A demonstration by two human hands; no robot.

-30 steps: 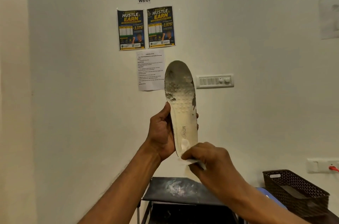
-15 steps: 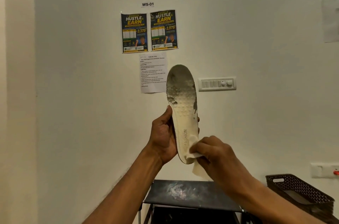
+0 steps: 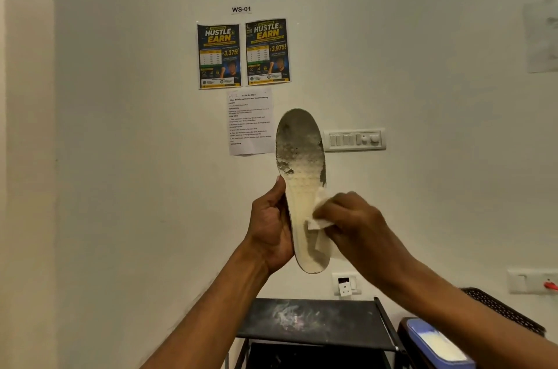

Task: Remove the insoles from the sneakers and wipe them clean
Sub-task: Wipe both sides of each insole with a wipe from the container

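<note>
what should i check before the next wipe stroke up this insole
1. Left hand grips the insole by its edge: ok.
2. Right hand presses the wipe on the insole's middle: ok.
3. Insole held upright, toe end up, facing the camera: ok.
4. Toe end clean: not ok, grey grime covers it.
5. Wipe clean enough: cannot tell, mostly hidden under the fingers.
</note>
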